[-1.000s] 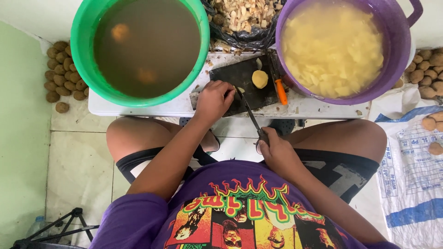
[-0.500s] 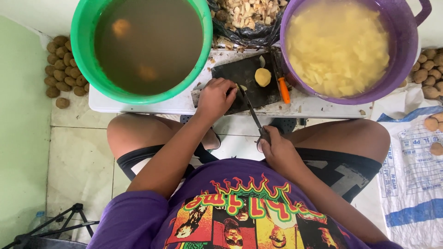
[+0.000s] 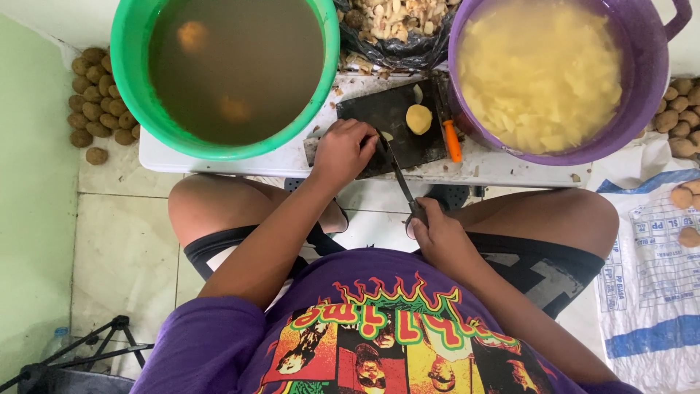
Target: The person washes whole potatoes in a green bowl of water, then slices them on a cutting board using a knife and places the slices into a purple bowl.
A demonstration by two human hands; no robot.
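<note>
The left hand (image 3: pixel 343 149) curls its fingers over a small pale potato piece (image 3: pixel 386 136), wet and likely slippery, on the black cutting board (image 3: pixel 386 109) at the white counter's (image 3: pixel 510 166) near edge. The right hand (image 3: pixel 437 233) grips the dark-bladed knife (image 3: pixel 399 175). Two tubs crowd the board; only the near edge is open.

Green tub (image 3: pixel 131 95) and purple tub (image 3: pixel 642 109) hem the cutting board (image 3: pixel 379 109).
</note>
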